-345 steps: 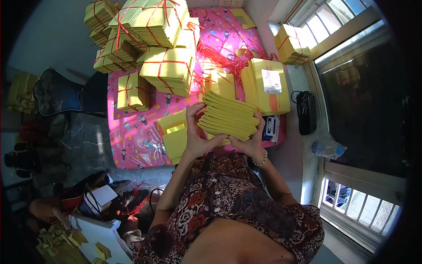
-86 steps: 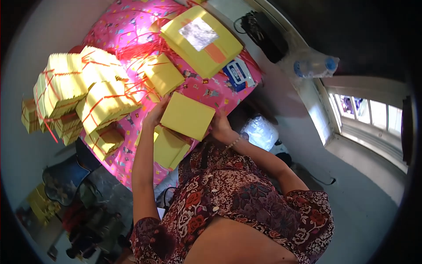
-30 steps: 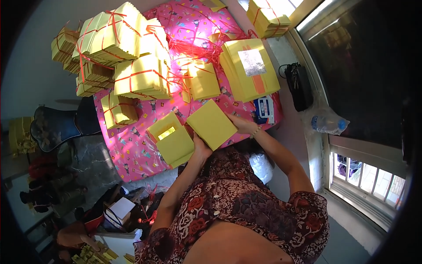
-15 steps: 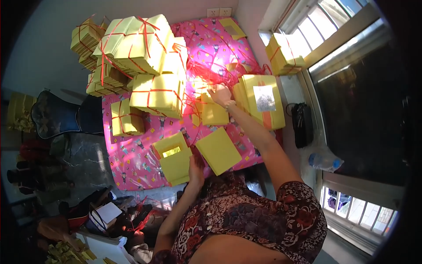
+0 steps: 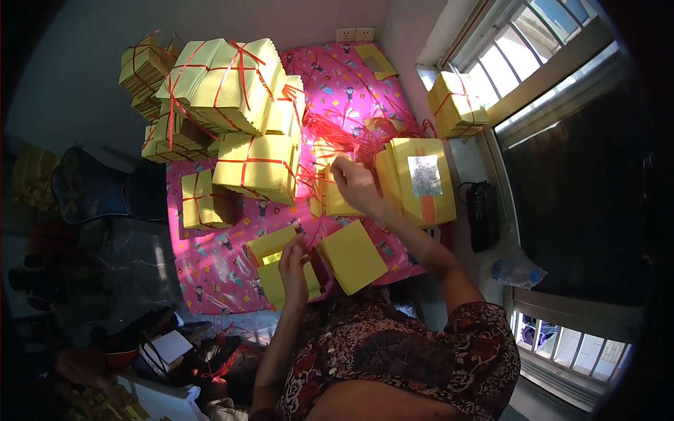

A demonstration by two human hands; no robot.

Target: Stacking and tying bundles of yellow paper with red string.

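Observation:
My right hand is closed above a yellow paper stack, beside a tangle of red plastic ribbon. What its fingers pinch, if anything, is too small to make out. My left hand hovers over the near yellow paper pieces, its fingers loosely bent and apart, with nothing seen in it. A square yellow stack lies between my two forearms, close to the table's front edge.
Yellow bundles tied with red ribbon pile up at the left of the pink patterned table. A large yellow pack with a white label stands at the right. Beyond it are a black case and a plastic bottle by the window.
My right hand has pulled back a little toward me from the red ribbon. My left hand has lifted and shifted left from the edge of the near papers to over them.

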